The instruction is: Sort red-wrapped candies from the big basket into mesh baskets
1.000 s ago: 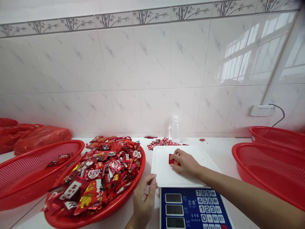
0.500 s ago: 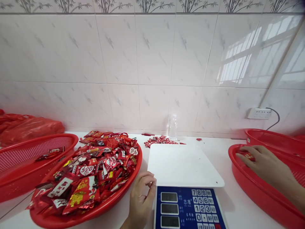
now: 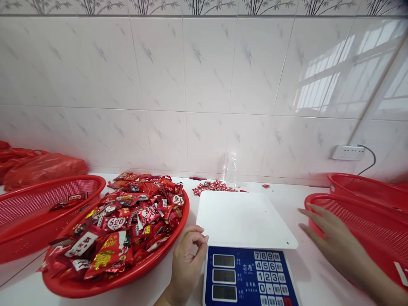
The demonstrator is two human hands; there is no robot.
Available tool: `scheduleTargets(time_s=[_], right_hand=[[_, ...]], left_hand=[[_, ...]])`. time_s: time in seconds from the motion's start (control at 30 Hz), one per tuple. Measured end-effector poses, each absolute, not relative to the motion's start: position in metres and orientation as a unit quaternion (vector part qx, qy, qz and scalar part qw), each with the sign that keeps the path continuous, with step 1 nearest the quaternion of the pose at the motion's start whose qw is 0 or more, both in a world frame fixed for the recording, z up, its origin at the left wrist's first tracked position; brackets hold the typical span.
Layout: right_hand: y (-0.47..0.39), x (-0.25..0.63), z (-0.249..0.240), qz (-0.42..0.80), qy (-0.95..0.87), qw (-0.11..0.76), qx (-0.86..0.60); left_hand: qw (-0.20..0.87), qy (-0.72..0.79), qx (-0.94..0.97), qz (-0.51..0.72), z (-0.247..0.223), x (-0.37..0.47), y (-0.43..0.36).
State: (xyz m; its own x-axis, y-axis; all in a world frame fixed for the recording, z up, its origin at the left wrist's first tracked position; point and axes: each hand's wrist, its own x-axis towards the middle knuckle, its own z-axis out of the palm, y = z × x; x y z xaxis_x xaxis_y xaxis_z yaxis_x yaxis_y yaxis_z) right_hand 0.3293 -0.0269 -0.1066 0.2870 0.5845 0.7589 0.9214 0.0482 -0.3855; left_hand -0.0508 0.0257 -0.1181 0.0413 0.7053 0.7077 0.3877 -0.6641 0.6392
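A digital scale with a blue keypad panel point(image 3: 250, 276) and a white weighing plate point(image 3: 244, 219) stands in the middle, nothing but specks on the plate. My left hand point(image 3: 188, 259) is beside the plate's left front corner, its fingers curled with thumb and fingertips near each other; whether something small is between them cannot be made out. Over the near rim of the right red basket point(image 3: 353, 212), my right hand point(image 3: 331, 238) has its fingers spread and holds nothing. Red candy packets point(image 3: 114, 223) heap up in a red basket point(image 3: 153, 263) left of the scale.
Another red basket point(image 3: 22, 231) with a few packets is at the far left, red plastic bags point(image 3: 47, 170) behind it. Small red packets point(image 3: 215, 186) and a clear plastic cup point(image 3: 231, 170) lie behind the scale. A power socket point(image 3: 348, 152) is on the tiled wall.
My right hand has let go of a red packet, moved left out of the right basket and spread its fingers. My left hand has barely moved.
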Motion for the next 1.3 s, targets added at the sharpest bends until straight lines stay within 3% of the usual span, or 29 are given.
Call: scheduleTargets(time_s=[0.03,0.1,0.3,0.53,0.63,0.77,0.97,1.3], right_hand=[[-0.025,0.309,-0.11,-0.162,-0.623,0.401,-0.652],[-0.021,0.269,-0.118,-0.141,-0.67,0.392,-0.615],[-0.018,0.196,-0.132,-0.149,-0.692,0.465,-0.533],[-0.029,0.202,-0.149,-0.205,-0.719,0.517,-0.417],[-0.033,0.201,-0.151,-0.176,-0.713,0.538,-0.414],[-0.037,0.198,-0.149,-0.131,-0.69,0.562,-0.438],[-0.039,0.204,-0.147,-0.13,-0.691,0.565,-0.432],[-0.04,0.201,-0.149,-0.063,-0.669,0.58,-0.46]], left_hand=[[0.137,0.387,0.709,0.573,-0.118,-0.051,0.026],[0.137,0.391,0.709,0.571,-0.119,-0.052,0.027],[0.134,0.404,0.704,0.569,-0.124,-0.054,0.031],[0.095,0.402,0.714,0.565,-0.101,-0.056,0.021],[0.1,0.418,0.757,0.493,-0.07,-0.067,0.019],[0.013,0.485,0.816,0.313,-0.029,-0.102,0.034],[-0.1,0.614,0.779,0.082,-0.014,-0.153,0.068],[-0.121,0.605,0.781,0.09,-0.008,-0.15,0.074]])
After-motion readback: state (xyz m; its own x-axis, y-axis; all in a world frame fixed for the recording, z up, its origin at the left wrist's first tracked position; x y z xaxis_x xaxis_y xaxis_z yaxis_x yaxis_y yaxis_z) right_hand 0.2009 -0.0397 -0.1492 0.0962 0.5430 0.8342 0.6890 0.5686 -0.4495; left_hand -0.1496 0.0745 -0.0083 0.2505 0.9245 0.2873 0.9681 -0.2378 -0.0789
